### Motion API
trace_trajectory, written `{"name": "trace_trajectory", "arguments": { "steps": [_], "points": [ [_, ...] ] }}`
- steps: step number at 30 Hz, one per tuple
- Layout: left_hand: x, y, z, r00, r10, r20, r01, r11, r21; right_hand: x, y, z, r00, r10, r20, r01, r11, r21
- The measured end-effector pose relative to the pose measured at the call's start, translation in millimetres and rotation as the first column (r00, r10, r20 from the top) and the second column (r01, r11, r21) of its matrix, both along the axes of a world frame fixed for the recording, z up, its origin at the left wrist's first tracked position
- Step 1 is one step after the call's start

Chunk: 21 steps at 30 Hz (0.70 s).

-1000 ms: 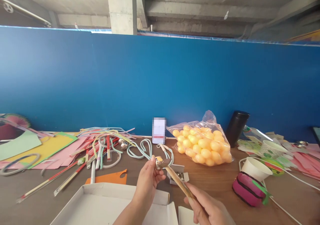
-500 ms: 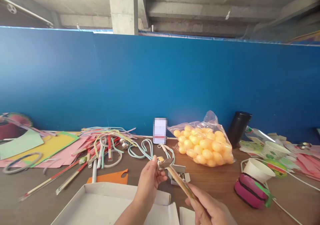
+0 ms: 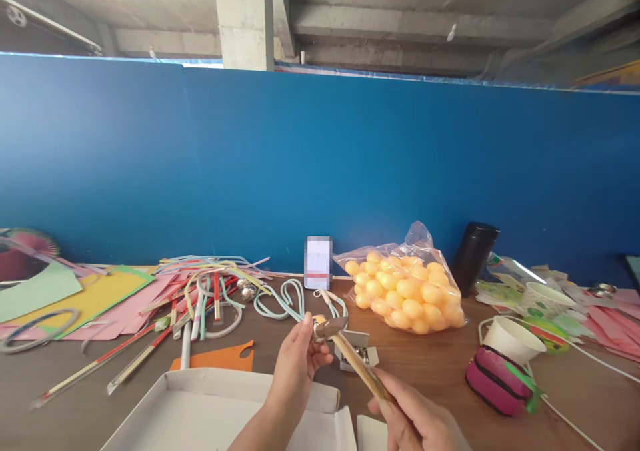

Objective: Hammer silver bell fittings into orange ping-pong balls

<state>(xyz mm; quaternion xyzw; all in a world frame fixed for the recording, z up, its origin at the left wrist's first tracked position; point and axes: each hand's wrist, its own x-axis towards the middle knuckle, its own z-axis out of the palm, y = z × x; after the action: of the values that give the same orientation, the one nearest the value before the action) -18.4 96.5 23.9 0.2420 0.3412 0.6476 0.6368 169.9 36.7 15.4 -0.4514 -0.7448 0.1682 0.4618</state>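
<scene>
Between the thumb and fingers of my left hand [image 3: 294,361] is a small rounded piece, silvery with an orange part [image 3: 319,320]; its exact kind is too small to tell. My right hand [image 3: 413,407] is closed round the wooden handle of a hammer [image 3: 359,365]. The metal head of the hammer lies against or just in front of the piece, hiding part of it. Just behind the handle stands a small open white box [image 3: 373,355] with shiny metal bits inside. Below my left wrist is a white shallow box lid or tray [image 3: 215,379].
A clear bag of orange balls [image 3: 407,297] sits behind my hands, near a propped phone [image 3: 318,262] and black bottle [image 3: 475,257]. Tubes and straws [image 3: 200,291], coloured paper [image 3: 107,294] and orange card [image 3: 217,357] lie left. A paper cup [image 3: 515,339] and magenta pouch [image 3: 497,379] stand right.
The view has shifted very slightly. Both hands keep the same hold, with the hammer head still at the small silvery piece.
</scene>
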Motion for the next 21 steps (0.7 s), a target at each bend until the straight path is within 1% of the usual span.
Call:
{"name": "trace_trajectory", "arguments": {
  "steps": [4, 6, 11, 16, 21],
  "points": [
    [-0.1, -1.1, 1.0, 1.0, -0.009, -0.003, 0.009, 1.0, 0.012, 1.6, 1.0, -1.3, 0.999, 0.006, 0.052, -0.005, 1.0, -0.019],
    [0.0, -2.1, 2.1, 1.0, -0.012, -0.013, 0.013, 1.0, 0.011, 1.9, 0.8, -0.4, 0.999, 0.025, 0.045, -0.025, 1.0, -0.014],
    [0.4, -1.8, 2.1, 1.0, -0.014, -0.012, 0.014, 1.0, 0.015, 1.8, 0.3, 2.1, 0.998, 0.011, 0.067, -0.009, 1.0, -0.023],
    [0.2, -0.8, 0.4, 1.0, -0.003, -0.005, 0.004, 1.0, 0.007, 2.3, 1.9, -1.7, 0.999, -0.008, 0.048, 0.008, 1.0, 0.001],
    [-0.9, -3.7, 4.3, 1.0, -0.016, 0.023, 0.016, 1.0, 0.015, 3.0, 2.8, -2.5, 0.999, -0.001, 0.05, 0.001, 1.0, 0.0]
  ]
}}
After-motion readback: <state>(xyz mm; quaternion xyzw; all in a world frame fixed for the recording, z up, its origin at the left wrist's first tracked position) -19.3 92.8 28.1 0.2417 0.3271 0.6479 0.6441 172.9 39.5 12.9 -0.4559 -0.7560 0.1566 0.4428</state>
